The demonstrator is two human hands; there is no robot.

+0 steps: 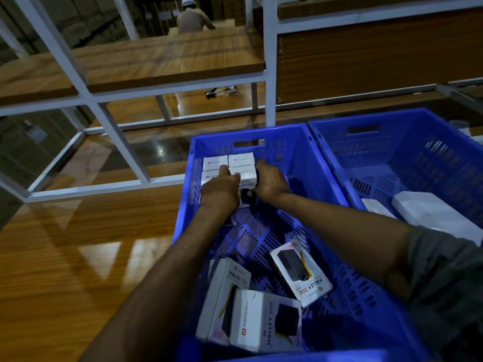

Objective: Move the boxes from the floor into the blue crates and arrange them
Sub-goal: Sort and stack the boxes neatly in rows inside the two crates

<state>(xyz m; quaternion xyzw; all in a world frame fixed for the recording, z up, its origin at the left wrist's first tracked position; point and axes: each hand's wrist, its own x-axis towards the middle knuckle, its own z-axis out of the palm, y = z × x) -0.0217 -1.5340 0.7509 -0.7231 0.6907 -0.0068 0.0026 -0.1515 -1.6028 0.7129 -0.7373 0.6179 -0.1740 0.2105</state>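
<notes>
Slotted blue plastic crate (324, 178): at 12 o'clock, a white cardboard box (247, 176) (glossy, rectangular) is clasped by left grip (220, 190) and right grip (271, 182).

held box (247, 190): mostly hidden by both hands
right blue crate (428, 163): cut by right edge
distant person (190, 18): blurred

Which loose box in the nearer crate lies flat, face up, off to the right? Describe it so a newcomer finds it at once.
Start at the blue crate that both arms reach into. Three loose boxes lie near its close end. The one meant is the HALLEY 20K box, alone to the right of the other two, lying flat and skewed, its black power-bank picture facing up.
</notes>
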